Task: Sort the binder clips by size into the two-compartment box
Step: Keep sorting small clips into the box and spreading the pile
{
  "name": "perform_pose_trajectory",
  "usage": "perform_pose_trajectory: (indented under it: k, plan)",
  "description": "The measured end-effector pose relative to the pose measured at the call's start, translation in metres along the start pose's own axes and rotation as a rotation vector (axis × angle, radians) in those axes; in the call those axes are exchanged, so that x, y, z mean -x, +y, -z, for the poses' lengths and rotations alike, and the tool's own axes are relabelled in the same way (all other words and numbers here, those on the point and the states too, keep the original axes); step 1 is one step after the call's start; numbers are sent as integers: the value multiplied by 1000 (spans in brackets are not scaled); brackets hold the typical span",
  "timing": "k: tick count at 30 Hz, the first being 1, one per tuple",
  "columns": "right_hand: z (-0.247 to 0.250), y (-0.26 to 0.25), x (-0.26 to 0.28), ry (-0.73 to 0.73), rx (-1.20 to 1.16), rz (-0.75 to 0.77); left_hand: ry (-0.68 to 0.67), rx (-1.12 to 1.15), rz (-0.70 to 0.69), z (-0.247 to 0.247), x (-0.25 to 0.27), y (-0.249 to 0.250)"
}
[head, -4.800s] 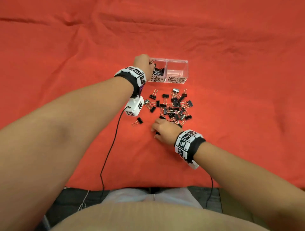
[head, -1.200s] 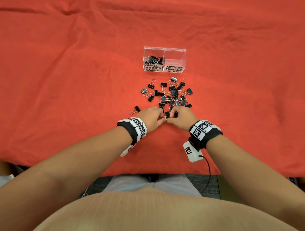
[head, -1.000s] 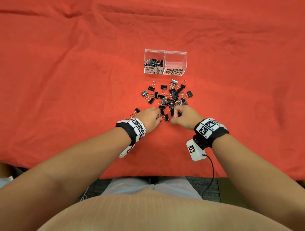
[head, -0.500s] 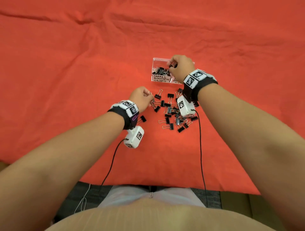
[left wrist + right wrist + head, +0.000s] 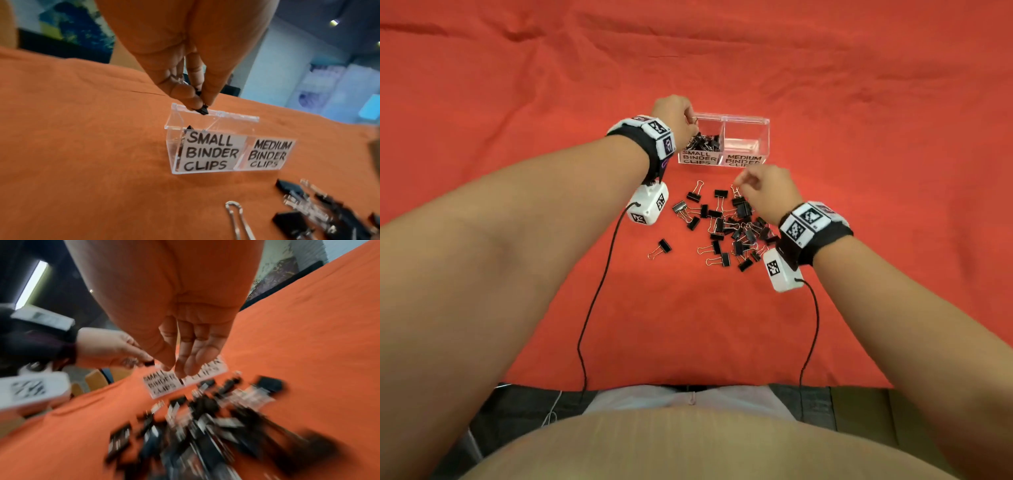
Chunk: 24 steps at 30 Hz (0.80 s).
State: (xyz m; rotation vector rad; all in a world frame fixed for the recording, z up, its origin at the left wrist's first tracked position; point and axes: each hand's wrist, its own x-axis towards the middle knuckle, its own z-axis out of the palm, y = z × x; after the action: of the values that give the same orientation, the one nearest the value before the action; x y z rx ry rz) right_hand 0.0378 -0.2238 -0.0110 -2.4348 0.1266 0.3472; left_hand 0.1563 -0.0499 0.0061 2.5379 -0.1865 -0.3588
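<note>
Orange cloth [image 5: 517, 102] covers the tabletop, wrinkled toward the far side. Your left hand [image 5: 674, 118] pinches a small black clip [image 5: 202, 110] by thumb and fingertip above the back rim of the clear two-compartment box [image 5: 765, 137]. Released there, I judge it could strike the rim or the divider and bounce out, or into the "MEDIUM" side, which looks empty. Your right hand [image 5: 767, 192] hovers over the loose pile [image 5: 732, 226] with fingers loosely bent and nothing held that I can see; its wrist view is blurred, and a hasty sweep could scatter clips or tangle their wire handles. The "SMALL" side already holds a dark heap; one clip [image 5: 661, 248] lies apart to the left.
</note>
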Motion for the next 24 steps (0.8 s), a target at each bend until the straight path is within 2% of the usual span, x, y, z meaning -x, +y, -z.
perform_pose_trajectory:
  k: [5, 10, 12, 15, 19, 24]
  plan:
    - [-24, 42, 45, -66, 77, -88, -61, -116, -103, -9, -1, 8]
    - [-54, 50, 71, -61, -12, -115, 3, -155, -197, -26, 31, 7]
    - [-61, 48, 79, -94, -41, -82, -37, -160, -242, -42, 57, 5]
    - [-56, 49, 82, -87, -62, -75, -172, -196, -296, -70, 95, -7]
    - [-40, 56, 69, 31, -90, -143, -262, -192, -283, -93, 123, -25]
    - [-36, 47, 49, 7, -7, -76, -262, -209, -221, -91, 133, -35]
